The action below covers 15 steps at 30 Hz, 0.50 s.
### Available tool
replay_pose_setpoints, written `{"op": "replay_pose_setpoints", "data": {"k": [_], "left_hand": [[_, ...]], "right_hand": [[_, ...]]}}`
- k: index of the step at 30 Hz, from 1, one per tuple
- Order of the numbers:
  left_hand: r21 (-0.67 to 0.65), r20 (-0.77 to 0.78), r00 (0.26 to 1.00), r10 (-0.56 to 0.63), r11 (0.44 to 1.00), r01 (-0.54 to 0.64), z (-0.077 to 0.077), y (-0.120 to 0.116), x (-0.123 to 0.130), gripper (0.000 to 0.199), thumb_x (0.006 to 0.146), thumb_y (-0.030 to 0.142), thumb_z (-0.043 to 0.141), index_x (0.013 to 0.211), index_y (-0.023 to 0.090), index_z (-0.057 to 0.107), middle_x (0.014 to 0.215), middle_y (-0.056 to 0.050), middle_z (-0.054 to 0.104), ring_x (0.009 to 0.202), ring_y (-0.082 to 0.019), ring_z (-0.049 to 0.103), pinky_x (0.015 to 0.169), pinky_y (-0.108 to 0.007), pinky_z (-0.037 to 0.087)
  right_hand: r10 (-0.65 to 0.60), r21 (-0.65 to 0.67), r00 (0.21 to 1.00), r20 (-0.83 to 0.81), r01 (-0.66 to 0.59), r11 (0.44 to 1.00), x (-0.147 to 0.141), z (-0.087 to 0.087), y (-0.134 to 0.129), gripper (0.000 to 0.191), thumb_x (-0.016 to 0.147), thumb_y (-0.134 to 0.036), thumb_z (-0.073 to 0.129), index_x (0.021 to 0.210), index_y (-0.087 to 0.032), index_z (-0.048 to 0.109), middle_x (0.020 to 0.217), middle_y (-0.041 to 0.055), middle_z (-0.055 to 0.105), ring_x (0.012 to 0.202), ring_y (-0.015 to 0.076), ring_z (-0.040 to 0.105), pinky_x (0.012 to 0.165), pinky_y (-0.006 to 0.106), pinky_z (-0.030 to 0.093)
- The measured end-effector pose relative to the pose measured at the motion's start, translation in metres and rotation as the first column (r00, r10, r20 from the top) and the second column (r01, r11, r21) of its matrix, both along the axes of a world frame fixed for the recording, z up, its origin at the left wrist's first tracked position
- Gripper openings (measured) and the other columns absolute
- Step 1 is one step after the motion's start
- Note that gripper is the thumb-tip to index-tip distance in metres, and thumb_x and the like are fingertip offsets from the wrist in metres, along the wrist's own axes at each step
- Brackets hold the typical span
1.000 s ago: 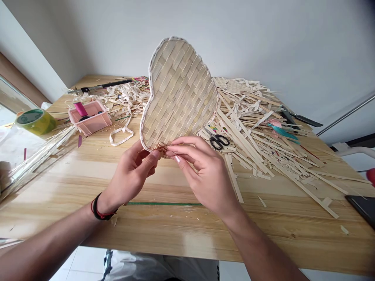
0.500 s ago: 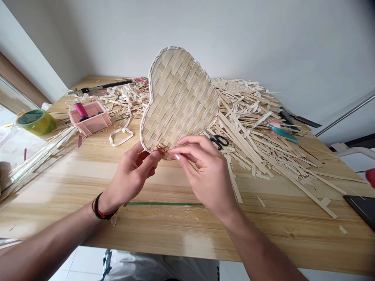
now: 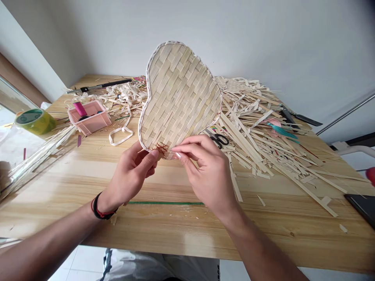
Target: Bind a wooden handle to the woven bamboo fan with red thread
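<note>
A heart-shaped woven fan (image 3: pixel 181 97) of pale flat strips, edged with a white braided cord, is held up above the table. My left hand (image 3: pixel 136 166) is closed on its lower left rim, thumb in front and fingers behind. Beside the thumb, a tangle of thin reddish-brown thread (image 3: pixel 161 148) lies against the fan's bottom edge. My right hand (image 3: pixel 205 168) pinches at that edge just right of the tangle, thumb against forefinger. What sits between those fingertips is very thin, seemingly an end of the thread. Black-handled scissors (image 3: pixel 220 140) lie partly hidden behind the right hand.
A wide heap of cut strips (image 3: pixel 263 136) covers the table's right side. On the left stand a pink basket (image 3: pixel 93 123) and a roll of yellow-green tape (image 3: pixel 35 121). White ribbon (image 3: pixel 125 93) lies in loops behind. A dark flat device (image 3: pixel 361 207) rests at the right edge.
The fan has tipped slightly, its top now a little higher and its face turned more toward me. Both hands keep nearly the same place and grip.
</note>
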<state>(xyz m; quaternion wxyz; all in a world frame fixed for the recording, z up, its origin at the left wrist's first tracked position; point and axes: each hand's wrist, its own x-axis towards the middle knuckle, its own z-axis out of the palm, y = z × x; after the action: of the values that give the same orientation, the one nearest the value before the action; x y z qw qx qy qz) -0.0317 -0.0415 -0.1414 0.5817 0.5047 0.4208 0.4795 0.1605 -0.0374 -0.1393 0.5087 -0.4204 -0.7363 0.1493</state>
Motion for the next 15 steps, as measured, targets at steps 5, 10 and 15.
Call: {"op": "replay_pose_setpoints", "data": {"k": [5, 10, 15], "left_hand": [[0.017, -0.032, 0.999, 0.010, 1.000, -0.010, 0.0009, -0.0002, 0.0004, 0.021, 0.101, 0.037, 0.069, 0.092, 0.020, 0.061, 0.073, 0.003, 0.049, 0.065, -0.011, 0.043, 0.057, -0.022, 0.038], [0.030, -0.066, 0.998, 0.015, 0.999, -0.013, 0.0015, 0.0002, 0.0012, 0.022, 0.100, 0.037, 0.068, 0.090, 0.019, 0.060, 0.072, 0.003, 0.049, 0.064, -0.011, 0.043, 0.056, -0.021, 0.038], [0.037, -0.068, 0.998, -0.002, 0.999, 0.005, 0.0017, -0.0014, 0.0011, 0.023, 0.101, 0.037, 0.068, 0.089, 0.019, 0.060, 0.071, 0.003, 0.048, 0.064, -0.010, 0.043, 0.055, -0.021, 0.038]], "right_hand": [[-0.003, -0.001, 1.000, -0.003, 0.003, 1.000, -0.0006, -0.0003, 0.0003, 0.023, 0.100, -0.005, 0.061, 0.100, -0.022, 0.077, 0.102, 0.0072, 0.067, 0.092, 0.0185, 0.069, 0.081, 0.036, 0.062], [-0.002, 0.013, 1.000, 0.025, 0.001, 1.000, -0.0002, -0.0006, 0.0003, 0.024, 0.100, -0.005, 0.061, 0.101, -0.022, 0.078, 0.101, 0.0074, 0.068, 0.093, 0.0189, 0.070, 0.083, 0.036, 0.062], [0.009, 0.026, 0.998, 0.058, -0.011, 1.000, 0.0036, -0.0003, 0.0014, 0.028, 0.100, -0.002, 0.057, 0.101, -0.021, 0.078, 0.101, 0.0077, 0.068, 0.092, 0.0186, 0.070, 0.081, 0.034, 0.061]]}}
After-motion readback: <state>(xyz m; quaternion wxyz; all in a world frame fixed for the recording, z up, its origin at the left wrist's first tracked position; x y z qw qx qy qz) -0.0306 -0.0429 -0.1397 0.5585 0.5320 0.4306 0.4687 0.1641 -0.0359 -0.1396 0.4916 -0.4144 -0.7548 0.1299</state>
